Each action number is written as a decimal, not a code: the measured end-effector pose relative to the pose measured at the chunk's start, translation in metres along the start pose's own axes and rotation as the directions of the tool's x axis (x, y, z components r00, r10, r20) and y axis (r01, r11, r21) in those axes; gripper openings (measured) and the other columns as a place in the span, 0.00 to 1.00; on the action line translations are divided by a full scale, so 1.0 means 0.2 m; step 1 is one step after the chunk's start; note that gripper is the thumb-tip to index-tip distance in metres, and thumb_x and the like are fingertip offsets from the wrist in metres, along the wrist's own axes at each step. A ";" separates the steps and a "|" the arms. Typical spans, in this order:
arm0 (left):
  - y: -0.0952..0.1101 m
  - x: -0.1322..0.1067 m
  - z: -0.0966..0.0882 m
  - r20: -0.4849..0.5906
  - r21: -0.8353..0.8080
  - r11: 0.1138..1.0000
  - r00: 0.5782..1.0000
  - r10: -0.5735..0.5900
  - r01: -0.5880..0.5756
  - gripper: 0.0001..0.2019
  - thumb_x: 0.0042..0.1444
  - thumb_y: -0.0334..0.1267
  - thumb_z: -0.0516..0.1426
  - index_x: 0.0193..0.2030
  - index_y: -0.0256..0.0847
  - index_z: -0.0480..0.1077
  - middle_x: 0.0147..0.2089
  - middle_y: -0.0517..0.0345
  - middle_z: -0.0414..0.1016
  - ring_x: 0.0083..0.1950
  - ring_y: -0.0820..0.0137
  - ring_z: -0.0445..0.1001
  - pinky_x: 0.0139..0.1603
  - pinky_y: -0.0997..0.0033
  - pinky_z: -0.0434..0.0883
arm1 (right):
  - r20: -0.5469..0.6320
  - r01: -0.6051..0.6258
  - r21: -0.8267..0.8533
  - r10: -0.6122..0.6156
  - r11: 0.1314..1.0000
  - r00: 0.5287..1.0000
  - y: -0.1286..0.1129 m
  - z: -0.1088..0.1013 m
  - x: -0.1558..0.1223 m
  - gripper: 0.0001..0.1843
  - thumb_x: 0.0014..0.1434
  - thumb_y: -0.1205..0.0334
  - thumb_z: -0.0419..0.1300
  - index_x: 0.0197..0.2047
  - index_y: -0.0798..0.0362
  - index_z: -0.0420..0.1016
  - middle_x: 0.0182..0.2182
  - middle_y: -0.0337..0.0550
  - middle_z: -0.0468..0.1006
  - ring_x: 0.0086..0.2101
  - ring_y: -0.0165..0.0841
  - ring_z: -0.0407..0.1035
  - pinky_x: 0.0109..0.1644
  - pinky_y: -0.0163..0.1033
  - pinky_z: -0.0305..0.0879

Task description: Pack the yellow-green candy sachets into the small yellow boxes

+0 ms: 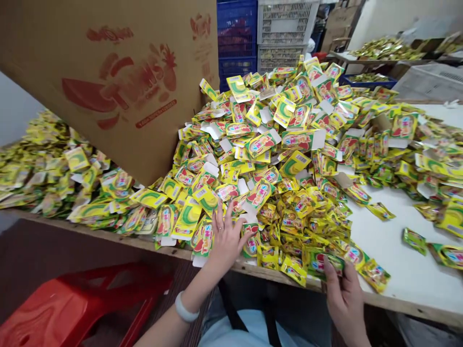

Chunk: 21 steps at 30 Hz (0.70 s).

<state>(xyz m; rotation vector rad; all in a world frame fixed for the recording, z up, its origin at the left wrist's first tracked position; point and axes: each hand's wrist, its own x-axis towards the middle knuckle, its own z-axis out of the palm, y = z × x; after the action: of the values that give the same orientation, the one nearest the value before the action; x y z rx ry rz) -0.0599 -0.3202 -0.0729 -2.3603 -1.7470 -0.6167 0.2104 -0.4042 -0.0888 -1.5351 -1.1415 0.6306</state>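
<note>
My left hand point(224, 241), with a ring and a pale wristband, lies with fingers spread on small open cartons at the table's front edge. Beneath and beside its fingers are a yellow-green carton point(203, 240) and another carton point(250, 241) with a watermelon print. At the front edge to the right, my right hand point(345, 296) pinches green sachets point(318, 262) between thumb and fingers; how many is hard to tell. Between the hands lies a heap of yellow sachets point(292, 224). A large mound of printed cartons point(260, 140), many with flaps raised, rises behind them.
A big brown cardboard box point(119, 86) leans tilted over the pile at the left. The white tabletop point(383, 231) shows at right with a loose green sachet point(414, 240). A red stool point(68, 303) stands lower left. Stacked crates point(282, 24) and another loaded table point(390, 50) are behind.
</note>
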 end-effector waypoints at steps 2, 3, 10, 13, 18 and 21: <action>-0.01 0.00 0.03 -0.005 -0.026 1.000 1.000 0.005 -0.005 0.09 0.63 0.44 0.58 0.43 0.40 0.73 0.75 0.39 0.49 0.78 0.41 0.29 0.70 0.29 0.49 | 0.079 -0.071 0.099 0.063 0.993 0.995 -0.05 0.06 -0.02 0.17 0.62 0.45 0.61 0.38 0.51 0.72 0.27 0.40 0.72 0.27 0.33 0.66 0.31 0.37 0.65; -0.01 0.00 0.05 -0.012 -0.047 0.999 1.000 0.005 -0.006 0.09 0.63 0.43 0.58 0.41 0.40 0.72 0.75 0.40 0.49 0.78 0.41 0.28 0.70 0.29 0.48 | 0.130 -0.124 0.151 0.105 0.981 0.986 -0.07 0.09 -0.04 0.17 0.61 0.45 0.62 0.38 0.51 0.72 0.26 0.38 0.71 0.25 0.32 0.64 0.28 0.35 0.64; -0.10 0.08 0.13 -0.066 -0.245 0.968 0.997 0.035 -0.050 0.08 0.66 0.40 0.54 0.40 0.39 0.70 0.74 0.40 0.50 0.78 0.46 0.27 0.70 0.30 0.47 | 0.567 -0.376 0.344 0.129 0.860 0.813 -0.14 0.39 -0.06 0.19 0.60 0.42 0.63 0.42 0.50 0.73 0.31 0.38 0.75 0.31 0.31 0.70 0.35 0.33 0.70; -0.12 0.12 0.15 -0.093 -0.276 0.956 0.992 0.082 -0.104 0.08 0.66 0.41 0.55 0.40 0.39 0.69 0.74 0.40 0.50 0.78 0.47 0.28 0.71 0.31 0.47 | 0.557 -0.331 0.357 0.085 0.874 0.826 -0.08 0.50 -0.02 0.18 0.61 0.44 0.62 0.41 0.51 0.72 0.33 0.39 0.76 0.33 0.31 0.70 0.39 0.33 0.70; -0.13 0.11 0.14 -0.195 -0.334 0.914 0.966 0.171 -0.229 0.04 0.65 0.38 0.55 0.39 0.41 0.67 0.71 0.43 0.56 0.78 0.50 0.35 0.71 0.33 0.49 | 0.444 -0.119 0.314 -0.034 0.942 0.896 0.02 0.53 -0.01 0.14 0.63 0.49 0.61 0.42 0.51 0.74 0.37 0.43 0.75 0.38 0.34 0.72 0.43 0.36 0.71; -0.13 0.09 0.12 -0.278 -0.430 0.851 0.941 0.193 -0.301 0.01 0.66 0.33 0.53 0.41 0.42 0.64 0.71 0.42 0.58 0.77 0.53 0.44 0.70 0.39 0.56 | 0.324 0.078 0.235 -0.153 0.969 0.933 0.01 0.52 -0.05 0.10 0.63 0.53 0.61 0.41 0.51 0.77 0.50 0.51 0.73 0.52 0.40 0.70 0.53 0.40 0.68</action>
<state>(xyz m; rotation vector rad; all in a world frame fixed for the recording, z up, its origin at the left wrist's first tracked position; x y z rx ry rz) -0.0746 -0.2876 -0.0902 -2.6206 -1.2684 -1.3288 0.1187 -0.3676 -0.1232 -1.1885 -1.3617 0.9346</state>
